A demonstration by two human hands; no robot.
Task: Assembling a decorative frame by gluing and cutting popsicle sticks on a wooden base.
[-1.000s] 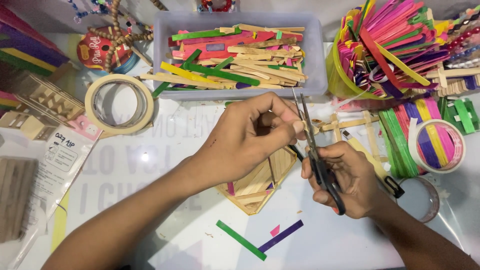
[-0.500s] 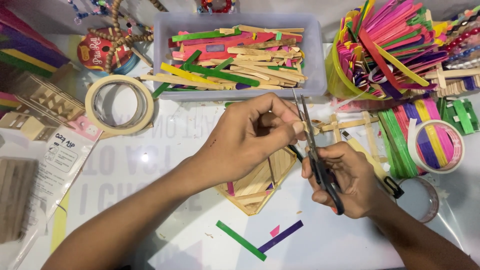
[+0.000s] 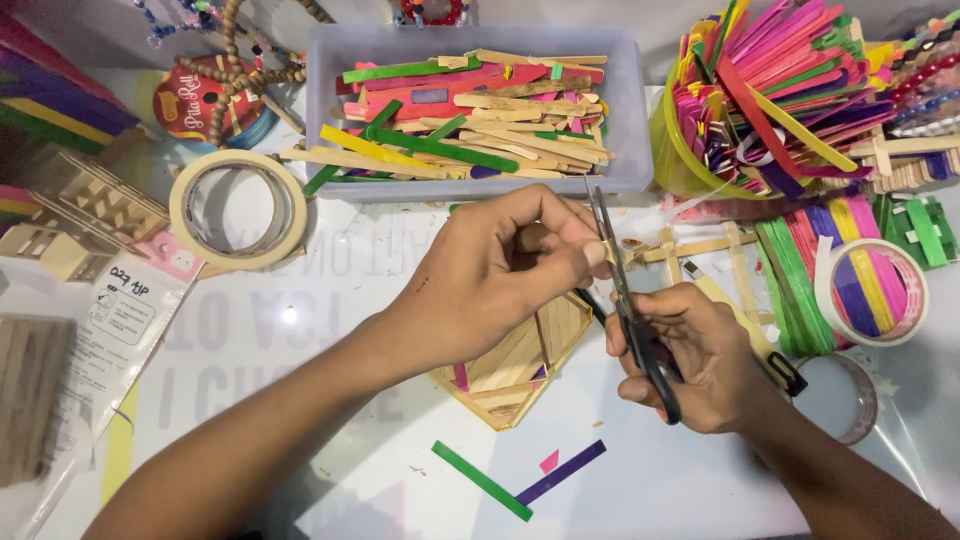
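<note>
Hard to make out: the small plain wooden stick (image 3: 607, 252), mostly hidden behind the fingertips of the left hand (image 3: 500, 280) and the scissor blades. Pinched there between left thumb and forefinger, other fingers curled in. Right hand (image 3: 690, 360) closed round the black handles of the scissors (image 3: 625, 300), blades pointing up and away, nearly shut against the stick; exact gap between blades not readable. Beneath both hands, on the white table (image 3: 330, 330), a flat diamond-shaped panel of wooden sticks (image 3: 520, 365), upper part covered by the left palm. Lower left, a stack of wooden pieces in a clear bag (image 3: 40, 400), cut off by the frame edge.

Clear plastic tub (image 3: 630, 130) at top centre, filled with loose plain, green, yellow, pink and purple craft sticks. Yellow-green cup (image 3: 675, 150) to its right, crammed with bright sticks fanning outward. Roll of masking tape (image 3: 238, 210) left of the tub. Loose green stick (image 3: 482, 480) and purple stick (image 3: 560, 472) near the bottom edge.
</note>
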